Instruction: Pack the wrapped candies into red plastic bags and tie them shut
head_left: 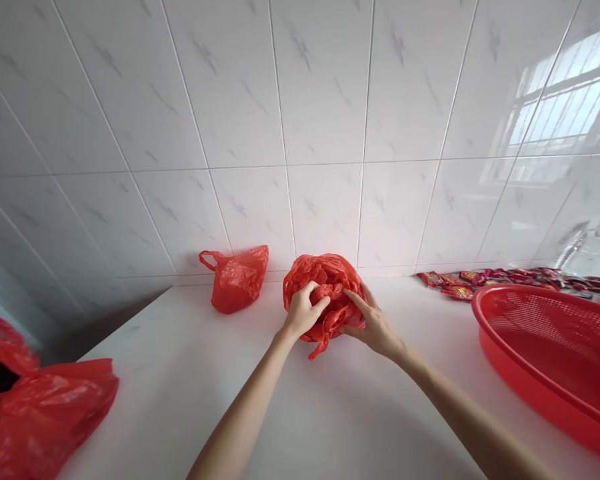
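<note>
A bundled red plastic bag sits on the white counter near the tiled wall, its top gathered and crumpled, with one twisted end hanging toward me. My left hand grips the crumpled plastic at the bag's left front, thumb and fingers closing on it. On the right side, my right hand has its fingers around the bag's edge and presses into the folds. What lies inside the bag is hidden. A smaller red plastic bag with a looped handle stands apart to the left, against the wall.
A large red plastic basket with a perforated wall stands at the right. Behind it lie several small red packets and a clear plastic bottle. Another red bag is at the left front, by the counter's left edge.
</note>
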